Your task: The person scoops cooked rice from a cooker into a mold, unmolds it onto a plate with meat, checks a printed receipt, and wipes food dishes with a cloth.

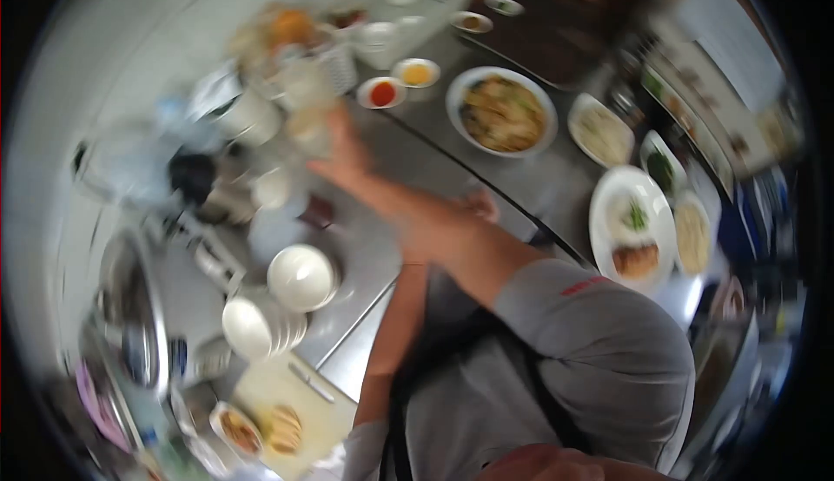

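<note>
My right hand (346,153), blurred by motion, reaches across to the left with its fingers and thumb around a pale, see-through jar (308,132). Under the right forearm passes my left arm; a bit of my left hand (482,206) shows beyond it, its fingers mostly hidden. Close to the jar stand a small dish of red sauce (382,93) and a small dish of yellow food (416,73). A large white bowl of noodle-like food (502,112) sits farther right on the steel counter (417,164).
Stacked white bowls (261,325) stand at lower left beside a cutting board (326,420) with a knife (311,382) and sliced food (285,429). An oval plate with meat and greens (632,220) is at right. A dark tray (539,34) lies at the back.
</note>
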Demonstrator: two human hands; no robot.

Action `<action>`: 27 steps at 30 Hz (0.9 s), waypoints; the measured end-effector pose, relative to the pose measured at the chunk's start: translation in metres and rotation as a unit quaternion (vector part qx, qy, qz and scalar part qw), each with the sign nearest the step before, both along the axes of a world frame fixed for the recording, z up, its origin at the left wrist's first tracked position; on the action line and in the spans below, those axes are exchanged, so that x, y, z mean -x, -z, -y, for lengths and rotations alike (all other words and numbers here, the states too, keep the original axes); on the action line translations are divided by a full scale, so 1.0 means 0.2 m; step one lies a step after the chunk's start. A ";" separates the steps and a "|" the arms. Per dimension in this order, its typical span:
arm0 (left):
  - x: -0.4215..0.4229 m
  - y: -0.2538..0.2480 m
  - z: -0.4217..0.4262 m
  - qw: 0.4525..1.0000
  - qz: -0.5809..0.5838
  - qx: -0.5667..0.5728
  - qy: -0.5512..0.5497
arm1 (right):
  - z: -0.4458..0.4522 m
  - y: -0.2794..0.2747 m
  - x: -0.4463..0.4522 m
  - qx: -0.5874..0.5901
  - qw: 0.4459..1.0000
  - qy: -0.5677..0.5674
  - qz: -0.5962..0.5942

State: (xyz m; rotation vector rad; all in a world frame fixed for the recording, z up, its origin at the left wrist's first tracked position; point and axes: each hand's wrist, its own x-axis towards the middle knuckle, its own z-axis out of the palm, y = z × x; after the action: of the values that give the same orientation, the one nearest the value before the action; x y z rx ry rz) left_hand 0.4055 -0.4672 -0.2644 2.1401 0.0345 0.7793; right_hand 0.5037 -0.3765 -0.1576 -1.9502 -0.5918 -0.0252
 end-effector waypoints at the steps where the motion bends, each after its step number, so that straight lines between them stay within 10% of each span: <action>1: 0.01 0.02 0.00 0.999 -0.027 0.004 0.029 | -0.02 0.03 0.01 0.022 0.999 0.032 -0.020; 11: 0.04 -0.18 0.02 0.962 -0.042 0.267 0.036 | 0.83 -0.47 0.11 -0.111 0.993 0.043 0.021; 15: 0.02 -0.10 -0.02 0.978 -0.059 0.197 0.028 | 1.47 -0.62 0.13 -0.016 0.977 0.046 0.207; 27: 0.03 -0.16 0.04 0.994 -0.080 0.068 -0.044 | 2.82 -0.50 0.53 0.549 0.785 0.282 0.054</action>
State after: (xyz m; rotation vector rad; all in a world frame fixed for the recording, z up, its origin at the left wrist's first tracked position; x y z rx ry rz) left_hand 0.4001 -0.4750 -0.2319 2.0780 0.2603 0.6355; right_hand 0.3982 -0.9410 -0.0578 -3.2380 0.0044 -0.2073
